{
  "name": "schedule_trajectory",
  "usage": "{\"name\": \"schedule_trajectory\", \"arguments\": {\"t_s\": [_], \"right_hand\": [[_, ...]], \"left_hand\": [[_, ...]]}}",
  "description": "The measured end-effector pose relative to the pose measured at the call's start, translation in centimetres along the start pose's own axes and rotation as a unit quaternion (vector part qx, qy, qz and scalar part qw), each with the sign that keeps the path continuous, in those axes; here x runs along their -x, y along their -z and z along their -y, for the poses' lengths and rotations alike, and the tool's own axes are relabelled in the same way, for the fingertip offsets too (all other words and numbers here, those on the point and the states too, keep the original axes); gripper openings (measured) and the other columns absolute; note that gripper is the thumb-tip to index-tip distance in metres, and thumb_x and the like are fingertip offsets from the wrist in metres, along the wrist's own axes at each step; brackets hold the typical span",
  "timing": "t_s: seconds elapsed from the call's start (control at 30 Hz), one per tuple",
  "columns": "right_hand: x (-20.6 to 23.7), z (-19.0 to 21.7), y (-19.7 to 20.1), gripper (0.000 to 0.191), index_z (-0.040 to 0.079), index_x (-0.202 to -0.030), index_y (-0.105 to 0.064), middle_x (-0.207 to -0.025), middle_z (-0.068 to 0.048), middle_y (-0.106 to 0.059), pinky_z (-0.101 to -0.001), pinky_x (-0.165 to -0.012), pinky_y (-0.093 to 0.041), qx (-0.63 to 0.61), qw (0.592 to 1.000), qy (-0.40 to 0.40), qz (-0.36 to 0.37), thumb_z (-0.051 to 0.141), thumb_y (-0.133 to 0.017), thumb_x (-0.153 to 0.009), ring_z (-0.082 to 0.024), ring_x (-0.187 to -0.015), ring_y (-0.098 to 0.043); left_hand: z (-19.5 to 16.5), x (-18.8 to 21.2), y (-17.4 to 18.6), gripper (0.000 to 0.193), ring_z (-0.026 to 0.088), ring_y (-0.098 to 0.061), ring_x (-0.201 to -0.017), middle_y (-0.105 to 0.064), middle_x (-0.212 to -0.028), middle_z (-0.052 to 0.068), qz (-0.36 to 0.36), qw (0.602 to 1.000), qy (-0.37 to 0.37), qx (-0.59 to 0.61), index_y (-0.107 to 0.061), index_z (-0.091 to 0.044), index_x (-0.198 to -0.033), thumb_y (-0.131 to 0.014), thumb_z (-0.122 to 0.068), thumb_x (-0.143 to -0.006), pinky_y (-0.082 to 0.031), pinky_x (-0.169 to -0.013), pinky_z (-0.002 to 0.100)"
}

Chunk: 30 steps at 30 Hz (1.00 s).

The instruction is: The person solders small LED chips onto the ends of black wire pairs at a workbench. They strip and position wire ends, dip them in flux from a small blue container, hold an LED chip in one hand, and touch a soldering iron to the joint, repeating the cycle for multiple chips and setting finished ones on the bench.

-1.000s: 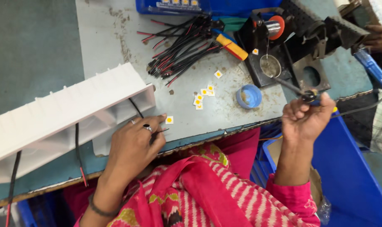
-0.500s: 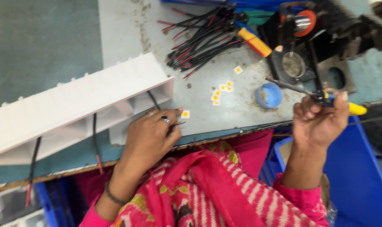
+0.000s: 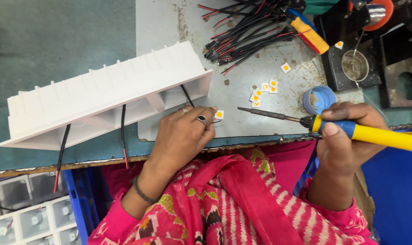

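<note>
Pink patterned sleeves; two finger rings, dark bracelet on left hand (image 3: 181, 136)

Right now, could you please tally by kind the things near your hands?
Yellow-and-blue-handled soldering iron, right hand: 1
Small white square chip with orange centre, left hand: 1
Long white ribbed plastic housing: 1
Round blue plastic cap: 1
Total: 4

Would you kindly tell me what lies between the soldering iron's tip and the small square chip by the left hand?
In the head view, only bare grey mat separates the soldering iron tip from the chip at the left hand.
</note>
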State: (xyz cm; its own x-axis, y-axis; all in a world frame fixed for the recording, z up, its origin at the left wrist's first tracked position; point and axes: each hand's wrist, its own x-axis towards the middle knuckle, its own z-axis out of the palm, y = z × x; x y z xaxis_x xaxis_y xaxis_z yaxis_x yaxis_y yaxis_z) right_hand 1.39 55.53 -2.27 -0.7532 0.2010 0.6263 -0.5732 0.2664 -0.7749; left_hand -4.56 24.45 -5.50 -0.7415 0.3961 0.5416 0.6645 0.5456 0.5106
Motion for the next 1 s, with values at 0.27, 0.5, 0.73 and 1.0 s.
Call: {"name": "schedule_trajectory", "arguments": {"t_s": [0.27, 0.5, 0.73, 1.0], "right_hand": [[-1.3, 1.5, -2.6, 0.026, -0.001, -0.103, -0.063, -0.086, -0.009, -0.067, -0.0213, -0.071, -0.05, 0.021, 0.997, -0.033, 0.062, 0.017, -0.079, -0.093, -0.012, -0.072, -0.062], [-1.8, 2.6, -3.7, 0.02, -0.003, -0.095, -0.063, -0.085, -0.01, -0.07, -0.0215, -0.067, -0.049, 0.087, 0.982, -0.035, 0.161, 0.013, -0.076, -0.096, -0.012, -0.07, -0.064], [-2.5, 2.4, -4.8, 0.015, -0.002, -0.093, -0.063, -0.079, -0.009, -0.069, -0.0195, -0.058, -0.046, 0.14, 0.969, -0.001, 0.204, 0.009, -0.074, -0.091, -0.009, -0.06, -0.061], [-3.2, 2.8, -5.5, 0.014, -0.003, -0.092, -0.065, -0.076, -0.009, -0.069, -0.0197, -0.056, -0.045, 0.14, 0.964, 0.028, 0.224, 0.008, -0.075, -0.089, -0.009, -0.059, -0.062]], "left_hand": [[-0.1, 0.2, -0.5, 0.016, 0.021, -0.067, -0.078, -0.069, -0.097, 0.002, 0.007, 0.999, -0.009, -0.033, -0.068, -0.007, -0.1, -0.073, -0.011, -0.086, -0.055, -0.067, 0.037], [-0.1, 0.1, -0.4, 0.018, 0.022, -0.067, -0.078, -0.066, -0.096, 0.003, 0.002, 1.0, -0.005, -0.018, -0.07, -0.007, -0.101, -0.072, -0.013, -0.085, -0.055, -0.067, 0.038], [-0.1, -0.1, -0.5, 0.01, 0.023, -0.067, -0.077, -0.066, -0.095, 0.004, 0.007, 1.0, 0.005, -0.015, -0.07, -0.006, -0.095, -0.072, -0.012, -0.087, -0.055, -0.066, 0.039], [0.0, -0.1, -0.4, 0.012, 0.023, -0.068, -0.078, -0.066, -0.094, 0.004, 0.005, 1.0, 0.001, -0.009, -0.07, -0.006, -0.096, -0.072, -0.012, -0.086, -0.055, -0.066, 0.039]]}}
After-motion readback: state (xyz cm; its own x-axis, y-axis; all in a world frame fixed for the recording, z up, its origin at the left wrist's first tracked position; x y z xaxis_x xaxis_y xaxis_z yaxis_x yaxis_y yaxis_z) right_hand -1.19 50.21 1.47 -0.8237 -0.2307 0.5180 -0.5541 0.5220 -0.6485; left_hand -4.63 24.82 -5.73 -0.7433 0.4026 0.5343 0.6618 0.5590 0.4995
